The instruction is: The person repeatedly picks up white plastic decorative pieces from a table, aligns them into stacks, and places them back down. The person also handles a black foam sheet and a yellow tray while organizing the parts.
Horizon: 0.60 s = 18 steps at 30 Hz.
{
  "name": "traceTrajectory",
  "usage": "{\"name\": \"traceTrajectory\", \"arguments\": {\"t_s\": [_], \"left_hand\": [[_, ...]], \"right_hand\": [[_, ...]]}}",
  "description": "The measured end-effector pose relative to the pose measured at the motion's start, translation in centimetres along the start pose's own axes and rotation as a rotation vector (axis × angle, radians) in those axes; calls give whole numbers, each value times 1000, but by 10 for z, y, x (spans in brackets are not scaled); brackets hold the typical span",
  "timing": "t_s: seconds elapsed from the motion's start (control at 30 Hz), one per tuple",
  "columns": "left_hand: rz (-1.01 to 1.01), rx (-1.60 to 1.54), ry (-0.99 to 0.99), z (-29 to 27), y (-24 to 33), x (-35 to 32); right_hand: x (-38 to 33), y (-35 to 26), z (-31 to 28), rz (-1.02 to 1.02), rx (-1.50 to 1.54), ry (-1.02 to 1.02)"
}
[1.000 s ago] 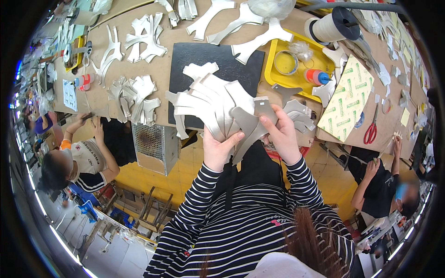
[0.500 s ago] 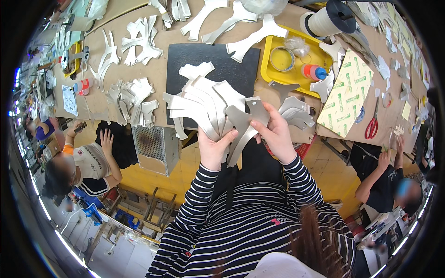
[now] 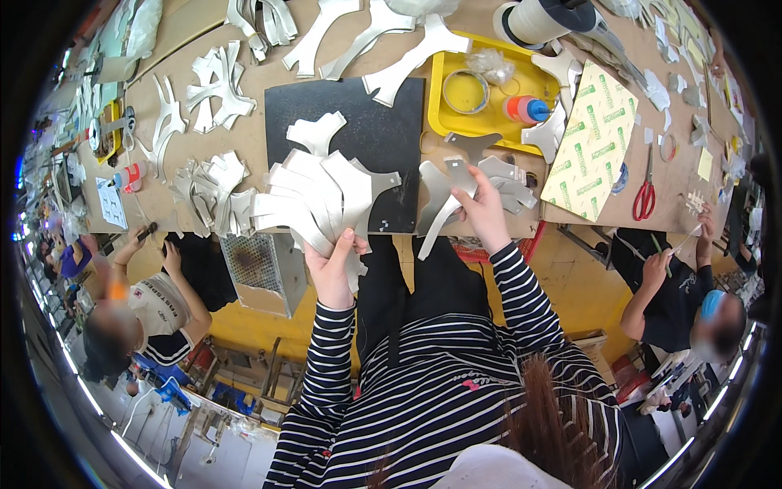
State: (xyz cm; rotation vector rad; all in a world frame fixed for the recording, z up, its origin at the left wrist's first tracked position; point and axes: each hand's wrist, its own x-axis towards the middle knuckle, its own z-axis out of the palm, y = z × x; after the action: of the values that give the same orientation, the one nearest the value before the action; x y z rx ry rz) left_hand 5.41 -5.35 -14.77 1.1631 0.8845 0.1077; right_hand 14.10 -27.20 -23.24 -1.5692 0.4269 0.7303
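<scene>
Grey cut-out pieces [image 3: 314, 200] are held fanned in a stack by the left hand [image 3: 332, 265], fingers closed around the lower ends, above the near table edge and partly over the black mat [image 3: 371, 122]. One single grey piece [image 3: 444, 196] is pinched at its upper part by the right hand [image 3: 485, 208], thumb and fingers closed on it, its long leg hanging down-left past the table edge. The two hands are kept apart, stack to the left, single piece to the right. More grey pieces [image 3: 513, 183] are laid just beside the right hand on the brown table [image 3: 269, 98]. A yellow tray [image 3: 456, 122] is seen behind the mat, with a tape ring [image 3: 466, 90] and a red-and-blue capped tube [image 3: 525, 108] in it. A green-printed sheet [image 3: 590, 147] is laid right of the tray, red scissors [image 3: 645, 191] beyond it. Another pile of grey pieces [image 3: 208, 191] is seen left of the stack. Other seated people's hands [image 3: 656, 265] are seen at the right and at the left [image 3: 134, 240], well apart from the hands at work.
</scene>
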Motion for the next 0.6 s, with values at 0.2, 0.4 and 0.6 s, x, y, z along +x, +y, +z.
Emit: {"name": "traceTrajectory", "arguments": {"t_s": [0.2,0.4,0.6], "left_hand": [[-6,34,58,-12,1,-2],[-1,84,76,-22,-1,-3],[-15,74,77,-18,-3,-6]], "right_hand": [[33,-9,-21,-590,-560,252],[32,-17,-26,-603,-626,246],[24,-3,-16,-643,-731,407]]}}
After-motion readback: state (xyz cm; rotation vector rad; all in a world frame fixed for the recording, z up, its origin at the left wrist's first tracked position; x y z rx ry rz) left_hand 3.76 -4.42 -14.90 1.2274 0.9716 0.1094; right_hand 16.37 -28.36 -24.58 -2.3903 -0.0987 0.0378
